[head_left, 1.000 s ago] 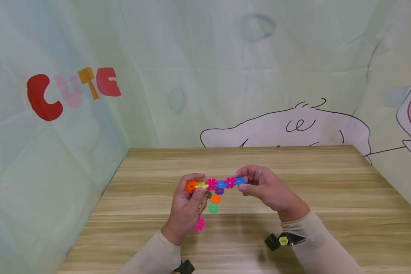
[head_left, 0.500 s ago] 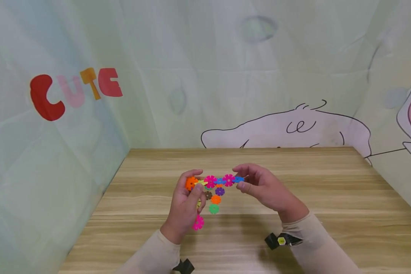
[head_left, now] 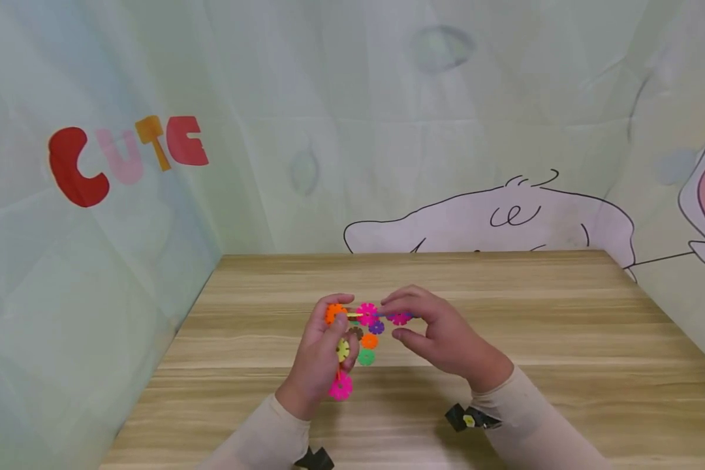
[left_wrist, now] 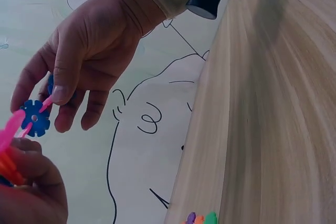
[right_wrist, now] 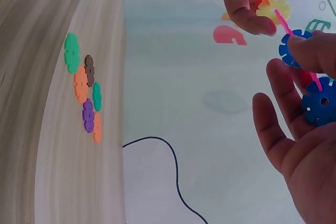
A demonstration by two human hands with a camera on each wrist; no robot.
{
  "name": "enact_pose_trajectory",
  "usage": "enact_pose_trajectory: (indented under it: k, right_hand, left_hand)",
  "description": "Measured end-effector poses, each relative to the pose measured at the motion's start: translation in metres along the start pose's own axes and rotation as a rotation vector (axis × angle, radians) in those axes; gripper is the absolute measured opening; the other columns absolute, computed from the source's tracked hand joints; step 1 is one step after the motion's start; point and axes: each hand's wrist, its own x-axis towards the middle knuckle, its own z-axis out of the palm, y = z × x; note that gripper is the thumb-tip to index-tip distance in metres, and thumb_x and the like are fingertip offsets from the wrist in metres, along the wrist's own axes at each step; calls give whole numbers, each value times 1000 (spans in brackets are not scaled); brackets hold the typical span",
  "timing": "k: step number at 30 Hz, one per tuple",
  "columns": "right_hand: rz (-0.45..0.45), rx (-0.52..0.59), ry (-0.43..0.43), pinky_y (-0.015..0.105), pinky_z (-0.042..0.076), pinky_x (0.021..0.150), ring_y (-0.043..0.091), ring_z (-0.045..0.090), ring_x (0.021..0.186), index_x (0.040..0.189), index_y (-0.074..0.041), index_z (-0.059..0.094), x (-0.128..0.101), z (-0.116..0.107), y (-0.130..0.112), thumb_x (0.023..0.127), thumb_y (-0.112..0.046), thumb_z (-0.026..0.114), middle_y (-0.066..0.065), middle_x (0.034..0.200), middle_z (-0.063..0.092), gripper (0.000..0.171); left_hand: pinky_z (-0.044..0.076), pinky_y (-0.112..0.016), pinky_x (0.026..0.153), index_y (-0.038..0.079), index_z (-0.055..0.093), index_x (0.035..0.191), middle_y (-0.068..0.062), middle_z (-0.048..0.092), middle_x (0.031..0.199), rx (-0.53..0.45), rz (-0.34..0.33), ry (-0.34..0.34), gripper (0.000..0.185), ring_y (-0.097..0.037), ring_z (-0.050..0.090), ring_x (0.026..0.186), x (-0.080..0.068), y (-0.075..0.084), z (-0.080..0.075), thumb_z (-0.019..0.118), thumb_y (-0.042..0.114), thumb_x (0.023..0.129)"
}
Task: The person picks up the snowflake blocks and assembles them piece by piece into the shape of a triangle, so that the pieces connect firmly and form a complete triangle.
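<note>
A chain of interlocking snowflake discs hangs between both hands above the table. In the head view my left hand (head_left: 314, 369) grips its left part near an orange disc (head_left: 336, 314). A branch drops beside that palm, with a yellow disc (head_left: 343, 350) and a pink disc (head_left: 341, 386) at the bottom. Farther along the chain is another pink disc (head_left: 367, 314). My right hand (head_left: 449, 336) holds the right end; in the left wrist view its thumb and fingers pinch the edge-on pink disc, between a blue disc (left_wrist: 35, 118) and a second blue one partly hidden by the fingers.
Several loose discs lie on the wooden table (head_left: 505, 274) below the chain: purple (head_left: 376, 327), orange (head_left: 369, 341), green (head_left: 366, 357) and brown (head_left: 357, 333). A printed fabric backdrop (head_left: 270, 163) stands behind the table and to its left.
My right hand has shifted left, its fingers moving from the blue end disc inward over the pink one. The chain has turned, so its blue discs show edge-on. The left hand keeps its grip.
</note>
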Motion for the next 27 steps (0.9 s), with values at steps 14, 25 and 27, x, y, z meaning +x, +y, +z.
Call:
enact_pose_trajectory:
  k: [14,25,27]
  right_hand:
    - [129,47,-3,32,55,78,13,61,93,124,-25,63,-1,-6,6,93,-12,64,-7,115,62,33]
    - [309,287,-4,33,56,83,24,66,90,124,-19,63,-3,-7,11,94,-12,62,4,116,63,31]
    - [328,314,-9,34,56,84,24,66,90,125,-18,62,-3,-8,12,95,-13,61,5,114,63,30]
  left_hand:
    - [47,-24,51,26,32,141,-9,49,68,-82,-85,-30,35,-15,50,54,-1,3,-2,27,34,107]
    - [30,-51,104,10,40,138,-14,45,138,75,169,145,41,-30,40,128,1,1,-5,23,9,100]
    - [32,-51,105,9,43,136,-12,47,138,104,212,159,46,-30,42,128,1,1,-5,24,1,96]
